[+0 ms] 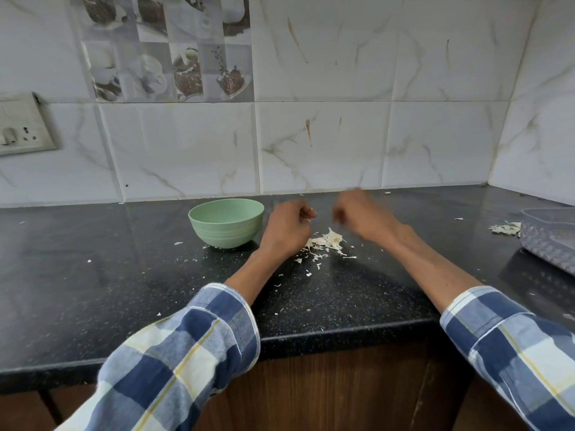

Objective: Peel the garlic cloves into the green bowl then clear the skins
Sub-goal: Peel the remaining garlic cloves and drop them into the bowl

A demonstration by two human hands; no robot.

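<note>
The green bowl stands on the black counter, just left of my hands; its inside is hidden from this angle. My left hand hovers right beside the bowl with fingers curled, pinching a small pale piece that looks like a garlic clove. My right hand is blurred, a little to the right and apart from the left; I cannot tell what, if anything, its fingers hold. A heap of white garlic skins lies on the counter below and between both hands.
Another small heap of skins lies at the right, next to a clear plastic container. Loose skin flakes are scattered over the counter. A tiled wall stands behind, with a socket plate at the left.
</note>
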